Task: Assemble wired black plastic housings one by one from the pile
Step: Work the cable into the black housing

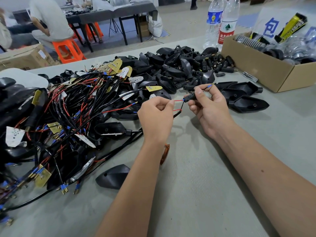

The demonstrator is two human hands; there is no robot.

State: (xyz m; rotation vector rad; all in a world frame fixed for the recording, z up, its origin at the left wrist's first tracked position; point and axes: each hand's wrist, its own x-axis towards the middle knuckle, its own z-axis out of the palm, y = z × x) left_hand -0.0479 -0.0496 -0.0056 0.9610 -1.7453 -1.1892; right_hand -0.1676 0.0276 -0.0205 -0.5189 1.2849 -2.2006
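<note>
My right hand point(207, 106) grips a small black tube connector point(190, 97) above the table; a blue-tipped wire end point(209, 85) sticks out past its fingers. My left hand point(156, 115) pinches the red wire point(178, 100) that enters the connector's left end, and a second red strand loops just below. A big pile of black housings point(172, 69) lies behind the hands. To the left sprawls a tangle of red and black wired boards point(71, 106). Three empty housings point(246, 98) lie right of my right hand. One more housing point(112, 176) lies near my left forearm.
An open cardboard box point(266, 71) of metal parts stands at the back right, with two water bottles point(220, 23) behind it. An orange lens point(165, 152) peeks from under my left wrist. People sit at another table in the background, by an orange stool point(67, 50).
</note>
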